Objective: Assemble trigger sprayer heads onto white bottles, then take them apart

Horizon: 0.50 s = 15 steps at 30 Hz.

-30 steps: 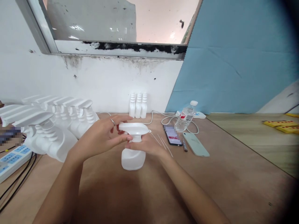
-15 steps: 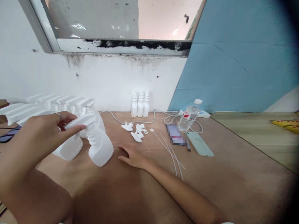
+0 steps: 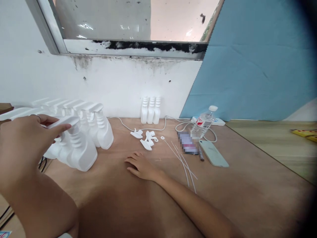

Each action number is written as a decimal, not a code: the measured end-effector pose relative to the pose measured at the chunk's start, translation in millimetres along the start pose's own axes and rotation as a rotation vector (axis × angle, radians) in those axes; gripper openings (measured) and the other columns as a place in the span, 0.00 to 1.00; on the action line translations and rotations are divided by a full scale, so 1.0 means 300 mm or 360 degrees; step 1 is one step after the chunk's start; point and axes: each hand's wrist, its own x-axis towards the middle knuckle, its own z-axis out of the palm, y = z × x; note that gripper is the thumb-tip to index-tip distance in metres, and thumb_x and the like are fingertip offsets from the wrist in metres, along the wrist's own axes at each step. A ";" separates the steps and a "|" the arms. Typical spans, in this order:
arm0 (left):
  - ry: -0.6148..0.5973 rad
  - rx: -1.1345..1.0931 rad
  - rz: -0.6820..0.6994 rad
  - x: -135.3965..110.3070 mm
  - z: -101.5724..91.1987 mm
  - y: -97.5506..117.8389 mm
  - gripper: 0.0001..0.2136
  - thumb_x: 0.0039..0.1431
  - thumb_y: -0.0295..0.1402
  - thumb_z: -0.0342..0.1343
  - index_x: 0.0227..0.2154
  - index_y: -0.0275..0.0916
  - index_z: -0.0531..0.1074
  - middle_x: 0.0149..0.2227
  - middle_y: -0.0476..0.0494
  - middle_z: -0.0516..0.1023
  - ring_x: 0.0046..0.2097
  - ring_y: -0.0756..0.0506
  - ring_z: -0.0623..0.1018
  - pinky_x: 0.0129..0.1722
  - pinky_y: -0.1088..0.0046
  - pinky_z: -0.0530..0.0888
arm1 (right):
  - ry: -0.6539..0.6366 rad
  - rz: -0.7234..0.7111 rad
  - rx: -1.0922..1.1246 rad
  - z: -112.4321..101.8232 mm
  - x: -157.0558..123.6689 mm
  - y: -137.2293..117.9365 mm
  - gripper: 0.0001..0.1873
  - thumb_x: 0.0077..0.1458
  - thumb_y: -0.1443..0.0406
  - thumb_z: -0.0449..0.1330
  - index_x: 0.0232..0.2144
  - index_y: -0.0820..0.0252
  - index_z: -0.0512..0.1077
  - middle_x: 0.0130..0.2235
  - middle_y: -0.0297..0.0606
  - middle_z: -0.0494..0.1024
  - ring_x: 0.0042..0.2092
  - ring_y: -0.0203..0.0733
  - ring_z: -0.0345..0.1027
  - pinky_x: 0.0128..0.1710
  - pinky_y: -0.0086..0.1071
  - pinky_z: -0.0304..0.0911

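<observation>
My left hand (image 3: 23, 142) grips the trigger head of a white spray bottle (image 3: 79, 150), which stands on the brown table (image 3: 138, 205) at the front of a row of several like spray bottles (image 3: 97, 127). My right hand (image 3: 141, 166) lies flat on the table, fingers spread, holding nothing. Just beyond it lie loose white sprayer parts (image 3: 145, 137), a small ring (image 3: 162, 138) and thin white dip tubes (image 3: 183, 163).
Three headless white bottles (image 3: 150, 110) stand against the wall. A water bottle (image 3: 203, 125), two phones (image 3: 213, 153), a pen (image 3: 201, 154), a white cable (image 3: 138, 129) and a power strip (image 3: 218, 121) sit at back right. Yellow items (image 3: 305, 134) lie far right.
My left hand carried the assembled spray bottle from the table's middle to the left and set it down by the row. My right hand let go and rested flat on the table.
</observation>
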 end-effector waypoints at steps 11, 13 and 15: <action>0.0138 -0.0007 0.0044 0.028 0.038 0.011 0.21 0.52 0.51 0.52 0.28 0.35 0.74 0.15 0.47 0.72 0.39 0.38 0.77 0.29 0.66 0.50 | -0.0006 -0.0004 0.0020 -0.008 -0.001 -0.002 0.17 0.63 0.60 0.54 0.52 0.59 0.69 0.52 0.42 0.72 0.52 0.46 0.59 0.54 0.43 0.55; 0.0126 -0.0003 0.0056 0.025 0.039 0.009 0.22 0.54 0.52 0.51 0.32 0.35 0.75 0.14 0.47 0.71 0.42 0.36 0.77 0.30 0.65 0.48 | -0.0001 -0.0008 0.0017 -0.007 -0.001 -0.002 0.17 0.63 0.60 0.54 0.52 0.59 0.69 0.52 0.42 0.72 0.52 0.46 0.59 0.54 0.42 0.55; 0.0087 0.0014 0.0063 0.020 0.039 0.008 0.25 0.55 0.54 0.51 0.35 0.34 0.75 0.15 0.46 0.72 0.48 0.32 0.75 0.30 0.64 0.47 | 0.0005 -0.0009 0.0018 -0.008 -0.001 -0.003 0.17 0.63 0.60 0.54 0.51 0.59 0.69 0.52 0.42 0.72 0.52 0.46 0.59 0.54 0.42 0.55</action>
